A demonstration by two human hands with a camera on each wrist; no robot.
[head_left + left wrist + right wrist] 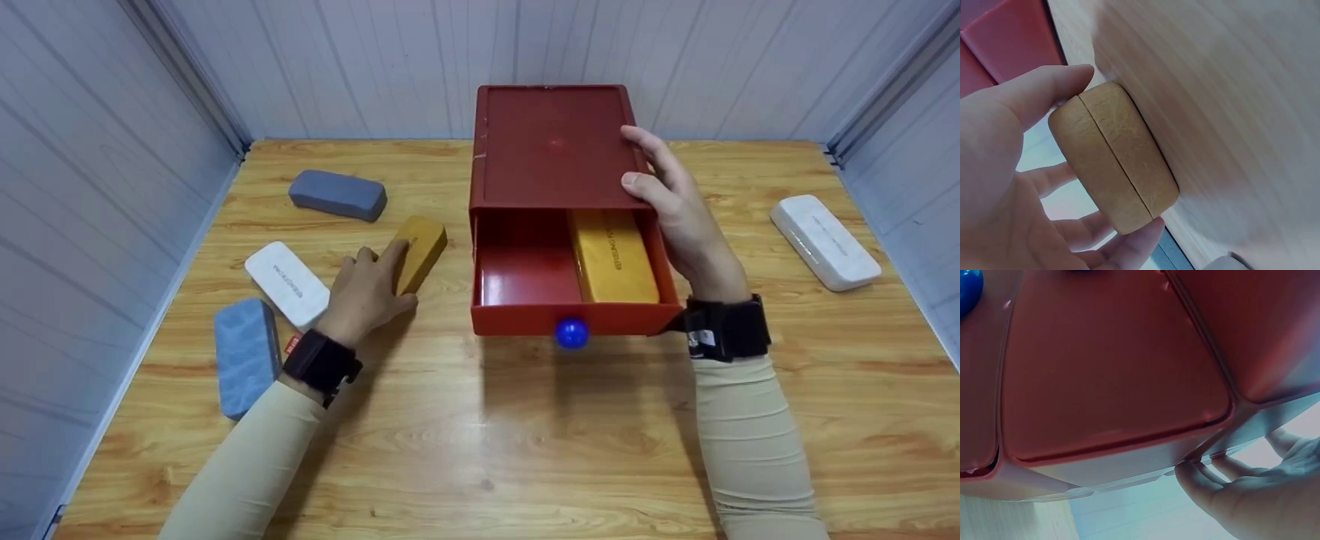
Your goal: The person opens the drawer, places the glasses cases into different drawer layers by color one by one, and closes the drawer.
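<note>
- Bare table [448, 319] is offering passage between the yellow case [426, 244] in the left hand [366, 291] and the red drawer [516, 321].
- The drawer's left half is standing open from above; a second yellow case [615, 259] is taking up its right.
- The right hand [681, 206] is blocking the cabinet's [555, 154] right side.

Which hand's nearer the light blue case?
Left. The left hand is right of the light blue case, gripping a yellow case; the right hand is farther right, touching the red box.

Lettering [615, 251] on cases [632, 266], red tag [292, 345], all illegible
</note>
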